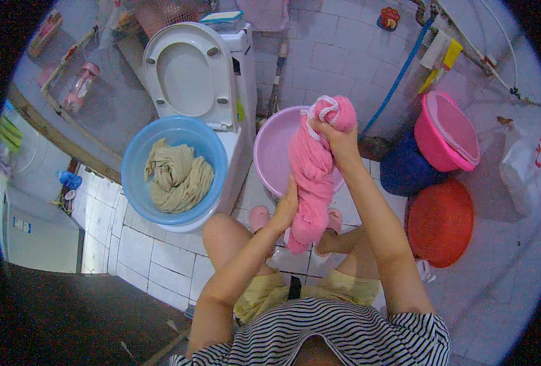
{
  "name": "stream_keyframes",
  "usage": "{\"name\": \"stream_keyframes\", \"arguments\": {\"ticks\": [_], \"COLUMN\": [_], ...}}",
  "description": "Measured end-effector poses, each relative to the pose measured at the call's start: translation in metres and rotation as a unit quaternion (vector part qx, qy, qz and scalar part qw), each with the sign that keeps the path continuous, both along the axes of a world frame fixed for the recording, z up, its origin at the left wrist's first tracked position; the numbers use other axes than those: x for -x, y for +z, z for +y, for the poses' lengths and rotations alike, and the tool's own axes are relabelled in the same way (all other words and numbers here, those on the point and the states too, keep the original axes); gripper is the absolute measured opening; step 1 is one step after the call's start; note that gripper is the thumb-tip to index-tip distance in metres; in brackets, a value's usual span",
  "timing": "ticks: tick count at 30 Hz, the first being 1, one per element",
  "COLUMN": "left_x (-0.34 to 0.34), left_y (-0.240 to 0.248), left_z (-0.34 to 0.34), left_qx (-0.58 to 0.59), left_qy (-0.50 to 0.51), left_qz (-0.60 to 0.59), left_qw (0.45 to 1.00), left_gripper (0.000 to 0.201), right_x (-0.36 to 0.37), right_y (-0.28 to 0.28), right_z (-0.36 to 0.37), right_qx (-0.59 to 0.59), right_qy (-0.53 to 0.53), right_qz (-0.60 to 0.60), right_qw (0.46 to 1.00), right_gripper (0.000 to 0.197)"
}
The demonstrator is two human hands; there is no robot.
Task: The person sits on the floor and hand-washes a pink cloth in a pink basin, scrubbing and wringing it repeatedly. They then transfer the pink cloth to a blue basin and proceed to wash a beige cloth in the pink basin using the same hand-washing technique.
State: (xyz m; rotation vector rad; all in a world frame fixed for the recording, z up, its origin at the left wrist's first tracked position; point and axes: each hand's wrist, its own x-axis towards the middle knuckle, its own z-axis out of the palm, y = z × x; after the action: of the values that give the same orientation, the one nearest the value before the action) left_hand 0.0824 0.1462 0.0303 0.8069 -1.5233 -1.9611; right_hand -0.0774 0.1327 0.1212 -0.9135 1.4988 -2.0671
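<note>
A pink towel (312,165) with a white edge is bunched into a long twisted roll between my hands. My right hand (339,140) is closed round its upper end. Lower down, my left hand (287,204) is pressed against the roll's left side, with most of its fingers hidden behind the cloth. Beneath the towel is a lilac basin (267,149), partly covered by it. The towel's lower end hangs over the near rim, toward my knees.
On the toilet (239,140) at the left rests a blue basin (133,183) holding a wet beige cloth (179,174). At the right, a pink bucket (432,134), a dark blue bucket (401,168) and a red basin (441,222) stand close together. A blue hose (398,73) runs down the tiled wall.
</note>
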Motion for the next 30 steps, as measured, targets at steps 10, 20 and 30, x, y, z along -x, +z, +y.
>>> {"name": "stream_keyframes", "arguments": {"ticks": [10, 20, 30], "left_x": [-0.008, -0.030, -0.025], "left_y": [-0.023, 0.001, 0.043], "left_z": [-0.002, -0.034, -0.018], "left_qx": [0.340, -0.231, -0.426], "left_qy": [0.026, -0.340, -0.319], "left_qz": [-0.239, -0.056, 0.329], "left_qw": [0.909, 0.910, 0.780], "left_gripper": [0.033, 0.058, 0.060], "right_x": [-0.039, -0.052, -0.087], "right_y": [0.016, 0.007, 0.046], "right_z": [0.002, -0.008, 0.015], "right_qx": [0.004, 0.050, 0.143], "right_qy": [0.115, 0.214, 0.361], "right_qz": [0.139, 0.159, 0.339], "right_qw": [0.984, 0.962, 0.857], "right_gripper": [0.055, 0.060, 0.052]}}
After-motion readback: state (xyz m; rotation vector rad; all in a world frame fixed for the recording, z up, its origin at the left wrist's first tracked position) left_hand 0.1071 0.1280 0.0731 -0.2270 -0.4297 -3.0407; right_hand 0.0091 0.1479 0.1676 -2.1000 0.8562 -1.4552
